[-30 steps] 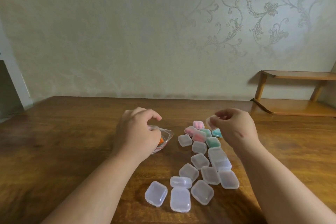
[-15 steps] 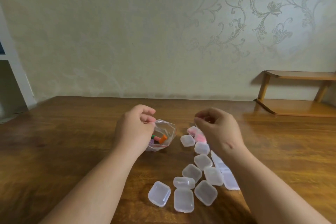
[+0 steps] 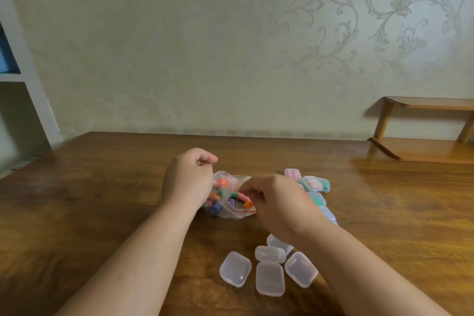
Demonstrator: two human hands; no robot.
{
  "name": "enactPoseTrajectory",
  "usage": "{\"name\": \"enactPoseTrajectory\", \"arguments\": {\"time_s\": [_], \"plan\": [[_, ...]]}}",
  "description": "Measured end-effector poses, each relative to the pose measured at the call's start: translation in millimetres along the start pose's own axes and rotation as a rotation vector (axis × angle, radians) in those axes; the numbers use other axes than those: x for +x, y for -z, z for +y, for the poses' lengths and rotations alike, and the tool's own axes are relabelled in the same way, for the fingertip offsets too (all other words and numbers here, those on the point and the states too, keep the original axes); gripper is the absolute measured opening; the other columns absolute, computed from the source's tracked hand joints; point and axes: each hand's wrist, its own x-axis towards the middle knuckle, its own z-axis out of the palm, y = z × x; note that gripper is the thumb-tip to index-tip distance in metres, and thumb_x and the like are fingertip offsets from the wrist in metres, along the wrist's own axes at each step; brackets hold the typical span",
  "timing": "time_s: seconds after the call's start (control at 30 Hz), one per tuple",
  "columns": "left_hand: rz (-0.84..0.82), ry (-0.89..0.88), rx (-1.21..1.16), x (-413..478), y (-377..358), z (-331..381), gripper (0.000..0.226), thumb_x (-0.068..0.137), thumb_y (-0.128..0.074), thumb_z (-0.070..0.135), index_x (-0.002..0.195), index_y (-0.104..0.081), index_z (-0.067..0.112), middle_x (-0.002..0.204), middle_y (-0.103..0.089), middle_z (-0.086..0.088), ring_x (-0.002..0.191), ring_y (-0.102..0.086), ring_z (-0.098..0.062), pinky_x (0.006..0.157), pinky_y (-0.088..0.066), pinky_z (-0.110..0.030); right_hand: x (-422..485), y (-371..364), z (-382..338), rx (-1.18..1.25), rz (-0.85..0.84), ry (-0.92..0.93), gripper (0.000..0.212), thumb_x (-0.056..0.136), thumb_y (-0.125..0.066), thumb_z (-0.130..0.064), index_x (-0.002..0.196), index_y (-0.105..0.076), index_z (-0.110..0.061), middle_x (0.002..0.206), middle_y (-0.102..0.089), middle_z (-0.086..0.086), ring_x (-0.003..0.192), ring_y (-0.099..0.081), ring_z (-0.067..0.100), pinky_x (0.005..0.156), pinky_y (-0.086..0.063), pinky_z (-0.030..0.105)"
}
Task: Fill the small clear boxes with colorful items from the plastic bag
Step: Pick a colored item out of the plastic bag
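With the left hand (image 3: 188, 182), grips the plastic bag (image 3: 232, 213) by its edge, resting on the table (image 3: 102, 200). With the right hand (image 3: 279, 205), reaches into its mouth, fingers curled; cannot tell whether pinching an orange piece (image 3: 248, 204). Mid-pick, seemingly. Next calls for lifting one piece clear and opening an empty clear box (image 3: 235, 268).

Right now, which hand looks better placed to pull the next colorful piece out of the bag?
Probably the right hand: its fingertips are at the mouth of the plastic bag, right beside an orange piece. The left hand holds the bag's other side, steadying it.
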Motion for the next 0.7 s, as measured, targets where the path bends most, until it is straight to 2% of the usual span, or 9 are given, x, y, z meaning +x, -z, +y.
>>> {"name": "enactPoseTrajectory", "arguments": {"time_s": [0.1,0.2,0.27,0.37,0.43,0.5,0.6,0.7], "plan": [[-0.032,0.056,0.094,10,-2,-12,0.033,0.096,-0.049,0.008,0.103,-0.063,0.036,0.119,-0.063,0.006,0.100,-0.058,-0.012,0.077,-0.056,-0.032,-1,2,-1,0.004,-0.010,-0.025,0.029,0.101,-0.048,-0.022,0.121,-0.064,-0.034,0.117,-0.067,-0.006,0.098,-0.063,0.010,0.077,-0.056,0.025],[-0.084,0.097,0.222,14,-3,-16,0.028,0.096,-0.054,0.024,0.123,-0.062,0.030,0.125,-0.062,0.004,0.112,-0.057,-0.019,0.091,-0.055,-0.042,0,2,-2,0.008,-0.005,-0.043,0.032,0.100,-0.049,-0.017,0.123,-0.063,-0.035,0.120,-0.067,-0.006,0.100,-0.063,0.012,0.078,-0.057,0.026],[-0.108,0.115,0.317,15,-6,-16,0.028,0.098,-0.053,0.033,0.122,-0.065,0.026,0.116,-0.065,0.003,0.105,-0.060,-0.020,0.090,-0.056,-0.041,3,1,-2,0.005,-0.043,-0.065,0.040,0.097,-0.054,-0.011,0.124,-0.062,-0.038,0.121,-0.064,-0.006,0.098,-0.063,0.013,0.075,-0.059,0.029],[-0.134,0.171,0.360,12,-10,-14,0.027,0.100,-0.050,0.038,0.108,-0.069,0.022,0.090,-0.066,0.002,0.084,-0.063,-0.016,0.083,-0.058,-0.039,7,0,-3,-0.009,-0.102,-0.102,0.050,0.093,-0.059,-0.006,0.124,-0.061,-0.045,0.124,-0.059,-0.004,0.094,-0.063,0.016,0.069,-0.060,0.029],[-0.148,0.186,0.421,8,-12,-14,0.033,0.099,-0.047,0.046,0.105,-0.069,0.022,0.085,-0.065,0.002,0.080,-0.063,-0.017,0.080,-0.058,-0.038,8,1,-5,-0.011,-0.118,-0.099,0.049,0.094,-0.057,-0.006,0.124,-0.061,-0.045,0.121,-0.057,-0.003,0.091,-0.063,0.016,0.064,-0.058,0.026],[-0.153,0.177,0.507,4,-15,-13,0.038,0.097,-0.046,0.052,0.100,-0.069,0.023,0.085,-0.065,0.002,0.081,-0.063,-0.017,0.079,-0.058,-0.037,10,1,-7,-0.004,-0.116,-0.075,0.043,0.095,-0.052,-0.009,0.123,-0.063,-0.040,0.117,-0.058,-0.001,0.094,-0.063,0.020,0.070,-0.057,0.030],[-0.180,0.159,0.507,3,-15,-11,0.029,0.096,-0.051,0.043,0.092,-0.071,0.023,0.081,-0.066,0.000,0.078,-0.064,-0.018,0.078,-0.058,-0.038,8,1,-9,-0.033,-0.197,-0.065,0.044,0.096,-0.050,-0.011,0.128,-0.059,-0.039,0.119,-0.053,0.000,0.100,-0.058,0.022,0.083,-0.056,0.035],[-0.230,0.178,0.246,2,-11,-2,0.012,0.097,-0.054,0.025,0.095,-0.065,0.020,0.089,-0.065,-0.001,0.081,-0.062,-0.016,0.074,-0.057,-0.034,10,7,-14,-0.055,-0.261,-0.092,0.035,0.099,-0.049,-0.019,0.129,-0.057,-0.037,0.120,-0.051,0.000,0.100,-0.055,0.018,0.086,-0.054,0.030]]}}
